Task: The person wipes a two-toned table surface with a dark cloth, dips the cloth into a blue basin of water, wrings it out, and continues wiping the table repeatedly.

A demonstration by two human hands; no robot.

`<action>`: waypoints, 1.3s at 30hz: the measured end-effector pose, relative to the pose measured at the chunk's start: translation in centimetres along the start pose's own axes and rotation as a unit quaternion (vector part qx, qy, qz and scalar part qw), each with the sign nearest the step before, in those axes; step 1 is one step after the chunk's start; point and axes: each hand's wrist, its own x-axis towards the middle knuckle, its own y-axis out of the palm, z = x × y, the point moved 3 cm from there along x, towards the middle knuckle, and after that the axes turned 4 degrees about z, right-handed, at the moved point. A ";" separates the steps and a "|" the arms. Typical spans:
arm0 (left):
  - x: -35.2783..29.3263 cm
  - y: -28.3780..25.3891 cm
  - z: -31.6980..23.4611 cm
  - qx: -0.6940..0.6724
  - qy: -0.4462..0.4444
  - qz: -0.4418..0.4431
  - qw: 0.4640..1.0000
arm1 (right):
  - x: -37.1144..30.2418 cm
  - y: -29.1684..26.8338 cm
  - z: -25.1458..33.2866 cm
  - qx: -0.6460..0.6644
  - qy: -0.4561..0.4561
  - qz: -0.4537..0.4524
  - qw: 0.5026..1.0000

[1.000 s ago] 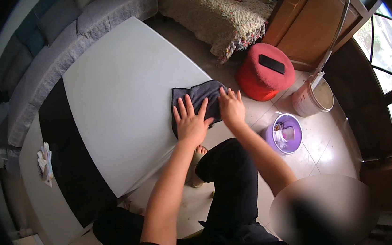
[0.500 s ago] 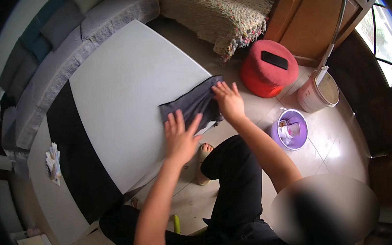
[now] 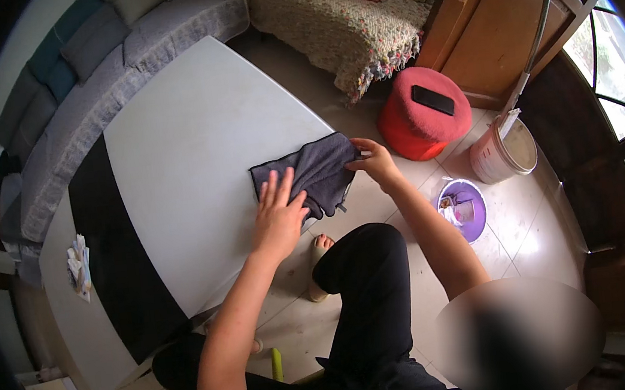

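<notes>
A dark grey cloth (image 3: 315, 163) with a black hem is spread over the near right corner of a white table (image 3: 187, 139), and part of it hangs past the edge. My left hand (image 3: 279, 219) rests on the cloth's near left part, fingers stretched out and a little apart. At the cloth's right edge, beyond the table corner, my right hand (image 3: 377, 163) has its thumb and fingers closed on the fabric. A small tag shows at the cloth's lower edge.
A red round stool (image 3: 415, 129) bearing a black phone (image 3: 433, 99) stands right of the table. Near it are a purple bin (image 3: 474, 218) with litter and a whitish bucket (image 3: 491, 159). A tissue pack (image 3: 79, 266) lies on the table's left. A grey sofa (image 3: 183, 19) lines the back.
My right hand has gone from lying spread on the cloth to gripping its right edge. The cloth lies more spread out, and my left hand has shifted slightly up onto it.
</notes>
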 end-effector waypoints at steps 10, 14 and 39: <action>4.7 3.1 -1.2 0.013 0.025 0.089 0.996 | 0.6 3.1 1.8 -0.166 0.037 -0.090 0.981; 4.0 2.6 -1.0 0.002 0.056 0.108 0.993 | 0.9 1.0 -2.1 0.081 -0.018 0.035 0.996; 7.9 3.4 -1.2 -0.033 0.022 0.097 0.994 | 0.1 2.3 2.2 -0.175 0.029 -0.199 0.964</action>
